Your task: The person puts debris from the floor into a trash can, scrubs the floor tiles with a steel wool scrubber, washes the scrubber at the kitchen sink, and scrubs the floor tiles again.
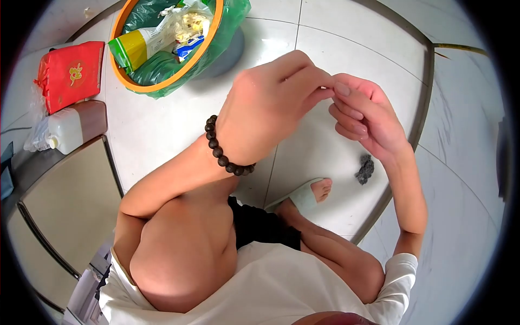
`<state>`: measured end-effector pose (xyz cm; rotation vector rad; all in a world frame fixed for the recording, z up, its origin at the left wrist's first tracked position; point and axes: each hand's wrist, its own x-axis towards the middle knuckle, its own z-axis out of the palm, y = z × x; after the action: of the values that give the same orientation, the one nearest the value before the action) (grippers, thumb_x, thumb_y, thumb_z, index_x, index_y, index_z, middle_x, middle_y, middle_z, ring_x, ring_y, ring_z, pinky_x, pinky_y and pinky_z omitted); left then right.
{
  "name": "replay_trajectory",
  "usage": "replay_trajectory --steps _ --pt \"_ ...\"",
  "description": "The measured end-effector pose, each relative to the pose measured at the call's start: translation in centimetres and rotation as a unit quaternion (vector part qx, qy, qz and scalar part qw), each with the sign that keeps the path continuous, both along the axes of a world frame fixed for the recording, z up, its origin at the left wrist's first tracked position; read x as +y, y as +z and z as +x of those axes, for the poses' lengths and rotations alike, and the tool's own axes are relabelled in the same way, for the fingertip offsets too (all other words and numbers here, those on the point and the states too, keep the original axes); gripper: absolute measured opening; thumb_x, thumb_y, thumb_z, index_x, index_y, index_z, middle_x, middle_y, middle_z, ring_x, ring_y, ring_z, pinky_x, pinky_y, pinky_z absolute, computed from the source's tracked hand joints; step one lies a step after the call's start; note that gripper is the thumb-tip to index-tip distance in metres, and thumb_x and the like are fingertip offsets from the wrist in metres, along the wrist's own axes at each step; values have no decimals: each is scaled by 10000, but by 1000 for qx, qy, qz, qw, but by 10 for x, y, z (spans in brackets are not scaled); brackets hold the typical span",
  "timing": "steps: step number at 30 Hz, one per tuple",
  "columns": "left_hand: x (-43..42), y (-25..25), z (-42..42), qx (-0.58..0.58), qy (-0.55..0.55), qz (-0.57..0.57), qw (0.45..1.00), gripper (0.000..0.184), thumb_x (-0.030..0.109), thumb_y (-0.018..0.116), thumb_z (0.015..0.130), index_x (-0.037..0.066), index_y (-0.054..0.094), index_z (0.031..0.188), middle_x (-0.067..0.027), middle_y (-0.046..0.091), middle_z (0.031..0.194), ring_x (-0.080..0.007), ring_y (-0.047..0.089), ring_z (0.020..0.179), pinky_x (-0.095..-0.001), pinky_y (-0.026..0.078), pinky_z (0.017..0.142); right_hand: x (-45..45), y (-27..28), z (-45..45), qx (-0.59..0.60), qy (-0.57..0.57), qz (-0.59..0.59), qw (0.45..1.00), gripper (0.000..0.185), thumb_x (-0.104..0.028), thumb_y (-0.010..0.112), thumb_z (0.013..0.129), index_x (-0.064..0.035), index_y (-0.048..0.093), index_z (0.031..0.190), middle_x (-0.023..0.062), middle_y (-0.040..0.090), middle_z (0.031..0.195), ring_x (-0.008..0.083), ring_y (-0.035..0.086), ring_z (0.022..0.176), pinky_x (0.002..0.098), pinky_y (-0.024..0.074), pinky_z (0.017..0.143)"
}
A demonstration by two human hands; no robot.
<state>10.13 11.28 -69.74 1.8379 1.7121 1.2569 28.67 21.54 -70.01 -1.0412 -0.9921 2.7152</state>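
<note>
My left hand (271, 103), with a dark bead bracelet (219, 154) on its wrist, is raised over the tiled floor. Its fingers are closed, and the fingertips meet those of my right hand (365, 111). Thumb and index finger of my right hand are pinched together, the other fingers curled. Anything between the fingertips is too small or hidden to make out. Beyond my left hand stands a bin with an orange rim (212, 40) and a green liner, holding wrappers and other waste (189, 30).
A red bag (76, 76) and a plastic jug (78, 125) are at the left, above a cabinet (70, 195). A dark grey clump (364, 169) lies on the floor (346, 216) below my right hand. My slippered foot (311, 195) is near it.
</note>
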Motion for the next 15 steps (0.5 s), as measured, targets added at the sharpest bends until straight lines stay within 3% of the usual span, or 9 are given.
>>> replay_trajectory --steps 4,8,10,13,14,15 --pt "-3 13 -19 -2 1 8 1000 155 -37 767 813 20 722 950 -60 678 845 -144 630 648 -227 514 585 -3 6 -2 -11 -7 37 999 203 -197 562 1032 -12 645 1042 -74 385 562 33 304 482 231 244 457" --pt "-8 42 -54 90 76 16 993 108 -32 700 905 -17 718 1010 -68 701 875 -111 671 725 -229 535 641 -5 9 -1 5 -2 45 999 205 -191 562 1027 -3 639 1045 -69 388 564 34 311 485 231 253 466" --pt "-10 52 -72 -23 128 30 991 114 35 690 941 5 728 1044 -73 724 890 -123 694 785 -250 548 684 -8 8 -1 1 -2 50 999 204 -191 561 1027 -3 640 1038 -70 393 572 33 317 490 228 258 469" --pt "-8 76 -93 96 185 -32 978 113 42 670 935 10 720 1032 -99 723 906 -174 689 793 -272 545 707 -12 5 0 -17 7 74 997 187 -190 550 1027 -19 623 1002 -73 383 598 33 321 502 219 265 463" --pt "-11 61 -122 226 179 -49 956 146 107 688 955 42 734 1077 -81 744 906 -182 712 805 -279 552 718 -14 3 1 -30 18 93 995 176 -189 541 1028 -35 605 973 -76 370 616 34 319 508 213 267 453" --pt "-13 50 -142 227 181 -50 955 146 107 688 955 42 734 1077 -81 744 906 -182 712 805 -279 552 718 -15 1 2 -29 20 92 995 176 -189 541 1028 -35 605 973 -76 370 616 34 319 508 213 267 453"
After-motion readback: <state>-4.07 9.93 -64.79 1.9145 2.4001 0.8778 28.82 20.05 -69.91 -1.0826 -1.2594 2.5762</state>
